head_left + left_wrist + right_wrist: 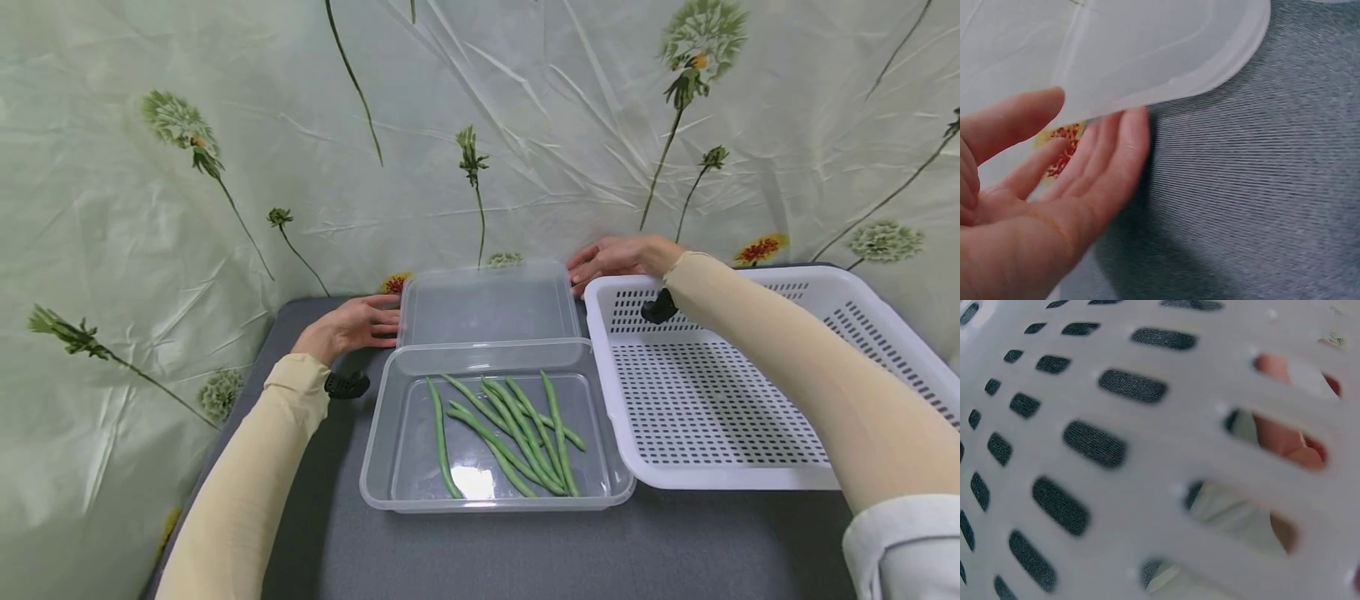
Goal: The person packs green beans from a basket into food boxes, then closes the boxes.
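Note:
A clear plastic lid (487, 304) leans up behind a clear plastic container (408, 492). Several green beans (525, 433) lie loosely inside the container. At the lid's left edge is my left hand (358, 325); in the left wrist view its fingers (1132, 134) are extended beside the lid's rim (1191, 90), with the thumb apart. My right hand (618, 257) is by the lid's upper right corner, its fingers loosely bent toward that edge. Through slots in a white basket (1166, 450), the right wrist view shows only parts of the fingers (1282, 434); their exact contact is hidden.
On the right stands the white slotted basket (626, 450), close against the container, with my right forearm reaching over it. The grey table (480, 554) runs back to a floral sheet (420, 192) hanging behind.

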Demonstrator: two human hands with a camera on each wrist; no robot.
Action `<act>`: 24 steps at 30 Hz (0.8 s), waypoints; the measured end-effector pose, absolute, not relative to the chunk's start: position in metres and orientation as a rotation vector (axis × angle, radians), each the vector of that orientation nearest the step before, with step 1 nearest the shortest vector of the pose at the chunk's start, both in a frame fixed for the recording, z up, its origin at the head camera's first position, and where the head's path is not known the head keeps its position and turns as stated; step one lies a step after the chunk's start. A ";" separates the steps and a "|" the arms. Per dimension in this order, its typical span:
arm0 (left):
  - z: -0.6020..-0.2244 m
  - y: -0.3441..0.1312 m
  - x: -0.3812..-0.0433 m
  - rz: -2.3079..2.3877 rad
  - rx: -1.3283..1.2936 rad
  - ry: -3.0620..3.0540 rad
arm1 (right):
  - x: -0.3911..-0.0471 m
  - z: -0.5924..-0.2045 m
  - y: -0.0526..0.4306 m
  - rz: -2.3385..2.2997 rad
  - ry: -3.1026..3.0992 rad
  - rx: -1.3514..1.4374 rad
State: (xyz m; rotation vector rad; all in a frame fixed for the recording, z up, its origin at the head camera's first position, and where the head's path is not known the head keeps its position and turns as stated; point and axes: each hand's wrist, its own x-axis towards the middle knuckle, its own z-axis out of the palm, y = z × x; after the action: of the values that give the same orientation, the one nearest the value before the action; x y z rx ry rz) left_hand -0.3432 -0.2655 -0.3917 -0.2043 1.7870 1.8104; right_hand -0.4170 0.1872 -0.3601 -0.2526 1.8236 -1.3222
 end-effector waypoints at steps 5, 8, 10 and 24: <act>-0.395 -0.263 -0.340 1.914 -0.180 1.636 | -0.416 -0.360 0.185 -1.385 1.800 -0.277; -0.396 -0.262 -0.339 1.920 -0.146 1.592 | -0.415 -0.359 0.185 -1.382 1.806 -0.284; -0.396 -0.262 -0.338 1.904 -0.138 1.602 | -0.415 -0.358 0.184 -1.389 1.801 -0.284; -0.391 -0.265 -0.334 1.943 -0.096 1.555 | -0.406 -0.354 0.178 -1.508 1.756 -0.212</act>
State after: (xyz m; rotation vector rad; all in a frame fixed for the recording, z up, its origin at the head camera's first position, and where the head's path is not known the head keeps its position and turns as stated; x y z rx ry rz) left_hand -0.3341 -0.2651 -0.3905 -0.0959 1.5553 1.9427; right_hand -0.4065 0.1782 -0.3537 -0.2119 1.7558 -1.5075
